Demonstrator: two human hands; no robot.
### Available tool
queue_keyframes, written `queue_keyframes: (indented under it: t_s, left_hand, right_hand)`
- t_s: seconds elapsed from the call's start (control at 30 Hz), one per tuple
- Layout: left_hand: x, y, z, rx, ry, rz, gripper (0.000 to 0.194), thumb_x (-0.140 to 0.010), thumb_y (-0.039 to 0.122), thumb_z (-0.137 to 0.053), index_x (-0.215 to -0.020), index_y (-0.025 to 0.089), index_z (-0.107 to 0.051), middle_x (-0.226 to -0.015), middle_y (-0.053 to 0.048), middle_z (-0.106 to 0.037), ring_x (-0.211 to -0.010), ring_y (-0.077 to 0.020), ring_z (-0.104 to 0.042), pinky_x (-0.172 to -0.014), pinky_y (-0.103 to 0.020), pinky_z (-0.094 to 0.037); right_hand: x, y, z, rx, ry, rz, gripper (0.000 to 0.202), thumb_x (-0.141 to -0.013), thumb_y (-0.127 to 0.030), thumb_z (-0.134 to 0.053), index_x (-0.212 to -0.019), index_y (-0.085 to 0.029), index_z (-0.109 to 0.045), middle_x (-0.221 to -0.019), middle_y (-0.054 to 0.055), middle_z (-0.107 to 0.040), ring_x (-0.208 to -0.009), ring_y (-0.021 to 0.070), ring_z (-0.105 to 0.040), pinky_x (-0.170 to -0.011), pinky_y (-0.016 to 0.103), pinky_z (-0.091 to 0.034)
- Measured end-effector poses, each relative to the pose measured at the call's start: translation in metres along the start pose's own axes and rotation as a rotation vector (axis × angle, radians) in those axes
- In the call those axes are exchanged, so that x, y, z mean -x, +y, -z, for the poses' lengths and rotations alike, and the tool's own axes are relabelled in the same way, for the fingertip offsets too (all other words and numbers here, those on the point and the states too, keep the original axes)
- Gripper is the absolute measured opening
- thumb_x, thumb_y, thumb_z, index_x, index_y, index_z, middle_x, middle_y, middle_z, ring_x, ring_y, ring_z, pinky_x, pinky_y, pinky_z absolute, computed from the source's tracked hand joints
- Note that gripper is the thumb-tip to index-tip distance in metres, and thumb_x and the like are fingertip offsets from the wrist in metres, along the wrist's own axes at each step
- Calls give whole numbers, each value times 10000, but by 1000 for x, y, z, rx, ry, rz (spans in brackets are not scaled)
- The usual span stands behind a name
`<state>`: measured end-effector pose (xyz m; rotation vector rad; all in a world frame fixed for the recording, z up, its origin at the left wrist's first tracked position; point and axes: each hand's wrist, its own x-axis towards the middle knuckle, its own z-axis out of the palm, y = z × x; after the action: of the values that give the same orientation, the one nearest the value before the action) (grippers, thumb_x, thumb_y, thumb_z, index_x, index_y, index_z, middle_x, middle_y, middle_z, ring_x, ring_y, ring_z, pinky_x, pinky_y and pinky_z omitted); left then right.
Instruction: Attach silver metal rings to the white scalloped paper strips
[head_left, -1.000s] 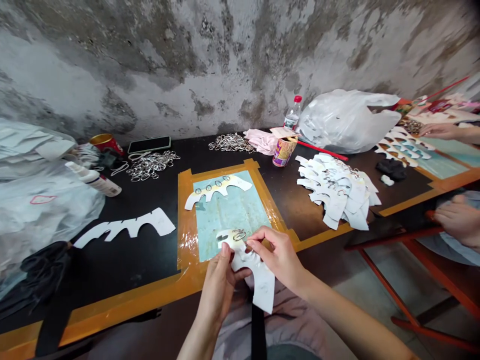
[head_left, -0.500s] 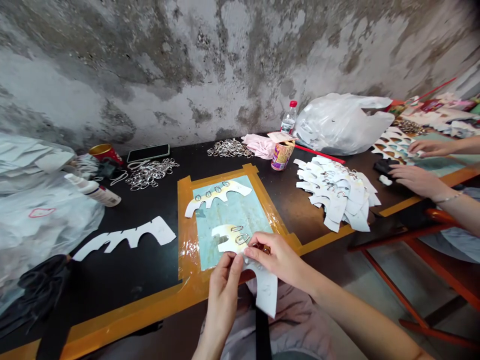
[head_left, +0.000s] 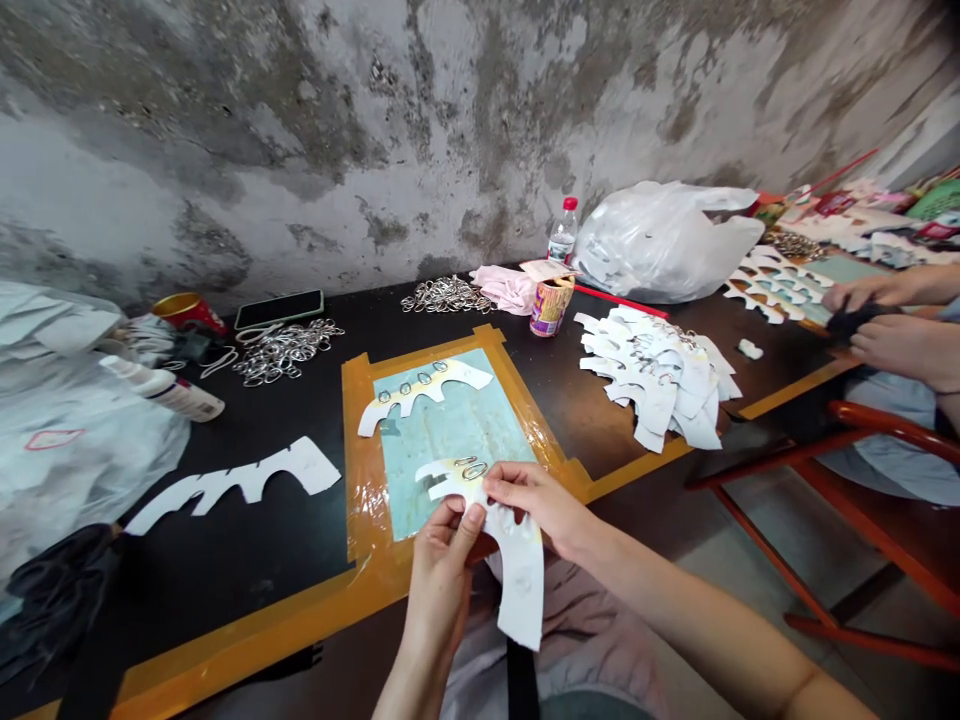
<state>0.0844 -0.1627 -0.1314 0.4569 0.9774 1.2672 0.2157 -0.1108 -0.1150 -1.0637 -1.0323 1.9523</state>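
Observation:
Between my two hands is a curved white cut-out piece (head_left: 521, 590) with notched edges and metal rings (head_left: 474, 469) along its upper part. My left hand (head_left: 444, 550) pinches its lower edge between thumb and fingers. My right hand (head_left: 536, 500) is closed on the same piece near the rings; its fingertips partly hide that spot. Beyond them, a similar white piece with several rings (head_left: 424, 390) lies on the pale blue-green sheet (head_left: 465, 430), which is bordered with brown tape. Left of the sheet rests a plain notched white piece (head_left: 240, 480) without rings.
Metal rings lie in piles, one at left (head_left: 289, 350) and one at back (head_left: 446, 295). A white squeeze bottle (head_left: 161, 387), a phone (head_left: 279, 309), a paper cup (head_left: 551, 306) and a stack of white pieces (head_left: 660, 375) surround the sheet. Another person's hands (head_left: 900, 320) work at right.
The held piece has turned slightly, and more of its lower end shows. My right fingers have shifted up along it. The other person's hands have come together on a dark cloth.

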Motion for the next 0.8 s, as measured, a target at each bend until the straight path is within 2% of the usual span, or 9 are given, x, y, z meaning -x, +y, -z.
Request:
queue_keyframes:
  t_s: [0.07, 0.13, 0.23, 0.33, 0.5, 0.63, 0.8]
  left_hand:
    - [2, 0, 0, -15, 22, 4, 270, -722, 302, -783, -797, 171, -558, -771, 5, -670, -586, -97, -592, -562, -204, -479]
    - [4, 1, 0, -23, 47, 7, 266, -720, 305, -782, -817, 171, -575, -828, -18, -687, -677, -135, -633, -632, -241, -510]
    - [6, 1, 0, -41, 54, 27, 288, -734, 361, -760, -893, 154, -639, -874, -54, -706, -795, -184, -660, -719, -277, -522]
    - [1, 1, 3, -140, 66, 18, 375, -708, 397, -775, -952, 125, -688, -909, -86, -717, -829, -210, -665, -754, -300, -524]
    - [-6, 2, 5, -174, 140, -20, 326, -648, 383, -823, -785, 108, -713, -837, -87, -720, -758, -185, -648, -702, -297, -542]
    - [-5, 3, 0, -121, 115, 54, 298, -643, 370, -825, -765, 120, -718, -816, -58, -695, -728, -158, -614, -630, -283, -561]
    - [-4, -1, -5, -37, 164, -7, 271, -655, 361, -819, -712, 134, -682, -753, -18, -655, -661, -125, -579, -516, -217, -520]
  right_hand:
    - [-1, -2, 4, 126, -17, 56, 471, -780, -610, -631, -674, -162, -532, -591, -31, -472, -528, 87, -401, -502, 219, -297]
    - [1, -7, 7, 304, -26, 132, 470, -847, -604, -557, -693, -160, -550, -630, -16, -511, -544, 88, -409, -501, 219, -296]
    - [4, -17, 8, 459, -38, 160, 388, -865, -525, -584, -730, -161, -577, -635, -22, -528, -525, 83, -391, -473, 219, -273]
    - [5, -21, 4, 528, -18, 219, 360, -890, -441, -574, -668, -158, -555, -586, -38, -457, -547, 83, -378, -491, 217, -271]
    - [7, -22, 3, 577, 16, 271, 289, -902, -400, -566, -732, -167, -554, -635, -42, -491, -595, 86, -417, -533, 211, -307]
    - [5, -19, 4, 668, 62, 313, 301, -905, -356, -563, -678, -171, -491, -616, -50, -475, -584, 82, -403, -529, 213, -291]
    - [2, -10, -1, 551, 141, 353, 325, -925, -390, -533, -686, -175, -481, -635, -41, -486, -601, 90, -425, -541, 217, -306]
